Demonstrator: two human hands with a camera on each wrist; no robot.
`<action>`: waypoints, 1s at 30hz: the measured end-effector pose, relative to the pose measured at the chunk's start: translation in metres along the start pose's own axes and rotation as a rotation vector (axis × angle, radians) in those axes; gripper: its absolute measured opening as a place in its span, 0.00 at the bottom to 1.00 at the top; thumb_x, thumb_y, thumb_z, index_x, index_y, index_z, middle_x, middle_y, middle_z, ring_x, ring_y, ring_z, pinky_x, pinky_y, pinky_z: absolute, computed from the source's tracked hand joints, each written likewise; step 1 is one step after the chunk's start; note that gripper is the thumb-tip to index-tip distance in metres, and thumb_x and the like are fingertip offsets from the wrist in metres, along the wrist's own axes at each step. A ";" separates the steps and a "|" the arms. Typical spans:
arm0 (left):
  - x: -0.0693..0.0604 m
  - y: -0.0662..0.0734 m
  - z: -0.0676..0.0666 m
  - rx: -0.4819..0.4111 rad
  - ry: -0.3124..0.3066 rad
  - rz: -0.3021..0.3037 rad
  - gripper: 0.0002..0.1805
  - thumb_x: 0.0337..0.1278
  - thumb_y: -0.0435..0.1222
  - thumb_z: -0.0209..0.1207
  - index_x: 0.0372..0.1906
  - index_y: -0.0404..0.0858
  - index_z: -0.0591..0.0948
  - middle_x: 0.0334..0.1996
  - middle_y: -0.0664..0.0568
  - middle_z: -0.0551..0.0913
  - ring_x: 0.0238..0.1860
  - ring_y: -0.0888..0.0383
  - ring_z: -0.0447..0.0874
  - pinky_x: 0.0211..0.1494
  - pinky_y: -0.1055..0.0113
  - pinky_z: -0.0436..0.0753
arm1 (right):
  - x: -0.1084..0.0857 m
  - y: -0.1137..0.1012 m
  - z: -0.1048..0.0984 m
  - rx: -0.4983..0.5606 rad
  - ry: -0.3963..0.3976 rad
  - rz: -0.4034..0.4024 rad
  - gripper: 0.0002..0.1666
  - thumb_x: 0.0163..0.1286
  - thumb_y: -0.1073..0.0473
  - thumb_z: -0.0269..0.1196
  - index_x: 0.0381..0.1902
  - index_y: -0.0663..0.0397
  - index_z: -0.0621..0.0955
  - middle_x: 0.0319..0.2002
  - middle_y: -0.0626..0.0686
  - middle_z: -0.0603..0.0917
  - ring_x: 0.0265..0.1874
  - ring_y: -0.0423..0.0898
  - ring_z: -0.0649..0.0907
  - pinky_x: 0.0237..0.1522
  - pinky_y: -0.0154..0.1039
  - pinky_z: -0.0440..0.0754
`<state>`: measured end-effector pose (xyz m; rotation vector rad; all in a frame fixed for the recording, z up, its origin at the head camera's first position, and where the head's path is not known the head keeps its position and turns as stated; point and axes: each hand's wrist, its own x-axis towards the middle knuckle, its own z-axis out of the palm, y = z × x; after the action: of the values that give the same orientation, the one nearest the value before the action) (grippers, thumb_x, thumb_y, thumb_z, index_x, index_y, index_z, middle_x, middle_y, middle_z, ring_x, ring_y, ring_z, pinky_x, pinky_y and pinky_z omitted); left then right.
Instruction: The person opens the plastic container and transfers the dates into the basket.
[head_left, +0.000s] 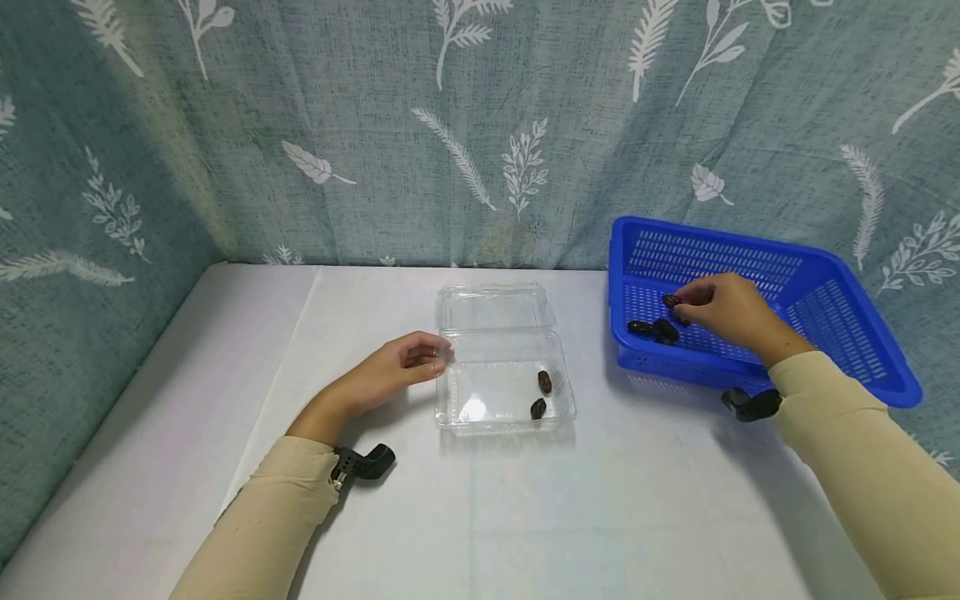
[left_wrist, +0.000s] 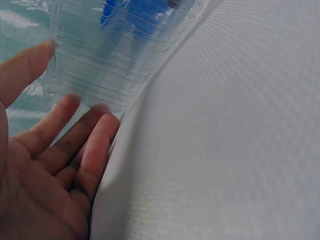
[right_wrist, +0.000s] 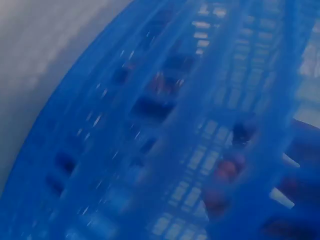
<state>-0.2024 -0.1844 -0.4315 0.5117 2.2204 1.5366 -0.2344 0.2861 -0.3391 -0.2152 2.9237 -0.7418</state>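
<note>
On the white table stands a clear plastic clamshell box [head_left: 495, 346], lid raised, with two dark brown dates inside, an upper date [head_left: 544, 382] and a lower date [head_left: 537, 408]. At its left side my left hand [head_left: 393, 369] rests its fingertips and thumb against the wall, fingers relaxed. To the right, my right hand [head_left: 731, 312] reaches into a blue plastic basket [head_left: 765, 237], thumb and fingers around a date [head_left: 671, 300]. Other dates [head_left: 664, 331] lie on the basket floor beside it. The right wrist view, mostly basket wall [right_wrist: 165, 130], is blurred and hides the grip.
A grey-green leaf-patterned curtain [head_left: 360, 125] hangs behind the table and along its left side. The white table surface [head_left: 525, 517] spreads in front of the box. Black wrist bands with cameras sit on both sleeves, the right one beside the basket's front wall.
</note>
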 end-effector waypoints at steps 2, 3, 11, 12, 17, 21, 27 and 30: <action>-0.001 0.000 0.000 0.002 -0.002 -0.002 0.26 0.69 0.41 0.60 0.67 0.38 0.71 0.67 0.42 0.73 0.70 0.44 0.69 0.74 0.47 0.67 | 0.001 0.012 -0.001 -0.027 -0.034 0.031 0.21 0.72 0.58 0.62 0.54 0.71 0.82 0.51 0.71 0.84 0.48 0.66 0.83 0.47 0.58 0.84; -0.001 0.000 -0.001 0.001 -0.002 -0.003 0.26 0.69 0.41 0.60 0.67 0.38 0.71 0.67 0.42 0.73 0.70 0.44 0.69 0.74 0.47 0.67 | 0.002 0.017 -0.001 -0.041 -0.051 0.044 0.21 0.72 0.58 0.62 0.54 0.71 0.82 0.51 0.72 0.84 0.49 0.68 0.83 0.47 0.59 0.84; -0.001 -0.001 -0.001 0.001 0.000 -0.006 0.26 0.69 0.43 0.60 0.66 0.39 0.72 0.68 0.43 0.73 0.70 0.45 0.69 0.74 0.47 0.67 | 0.003 0.040 0.002 -0.084 -0.104 0.082 0.20 0.70 0.60 0.62 0.52 0.74 0.82 0.50 0.72 0.84 0.50 0.71 0.81 0.48 0.61 0.82; -0.001 -0.001 -0.001 0.002 0.000 -0.007 0.26 0.69 0.43 0.61 0.66 0.39 0.72 0.68 0.43 0.73 0.70 0.45 0.69 0.74 0.47 0.68 | 0.003 0.040 0.002 -0.085 -0.108 0.087 0.20 0.70 0.60 0.61 0.52 0.74 0.82 0.50 0.72 0.84 0.51 0.71 0.81 0.49 0.62 0.82; 0.000 -0.002 0.000 -0.003 -0.007 -0.007 0.26 0.69 0.42 0.60 0.67 0.39 0.71 0.68 0.43 0.73 0.69 0.45 0.70 0.73 0.49 0.69 | 0.004 0.044 0.005 -0.097 -0.118 0.093 0.21 0.70 0.60 0.62 0.50 0.74 0.82 0.48 0.72 0.85 0.50 0.71 0.81 0.50 0.62 0.81; 0.001 -0.003 0.000 -0.001 -0.016 -0.003 0.26 0.69 0.43 0.60 0.67 0.40 0.72 0.67 0.44 0.73 0.69 0.46 0.70 0.72 0.51 0.70 | 0.003 0.046 0.006 -0.093 -0.127 0.088 0.21 0.70 0.60 0.62 0.51 0.75 0.82 0.48 0.72 0.85 0.49 0.71 0.82 0.48 0.61 0.82; 0.001 -0.002 -0.002 0.006 -0.005 -0.003 0.25 0.69 0.44 0.60 0.66 0.41 0.72 0.67 0.45 0.73 0.70 0.46 0.70 0.73 0.48 0.69 | 0.000 0.036 0.004 -0.071 -0.034 0.029 0.21 0.75 0.58 0.58 0.53 0.73 0.82 0.51 0.72 0.84 0.50 0.70 0.82 0.49 0.62 0.82; 0.001 -0.003 -0.002 0.003 -0.006 -0.017 0.25 0.69 0.44 0.60 0.66 0.41 0.72 0.67 0.46 0.73 0.70 0.47 0.69 0.74 0.48 0.68 | -0.006 0.021 0.002 -0.038 0.083 -0.025 0.20 0.77 0.57 0.56 0.54 0.69 0.82 0.52 0.71 0.84 0.49 0.67 0.82 0.47 0.60 0.82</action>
<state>-0.2046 -0.1866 -0.4334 0.4966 2.2173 1.5213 -0.2306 0.3040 -0.3503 -0.2305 3.0215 -0.7155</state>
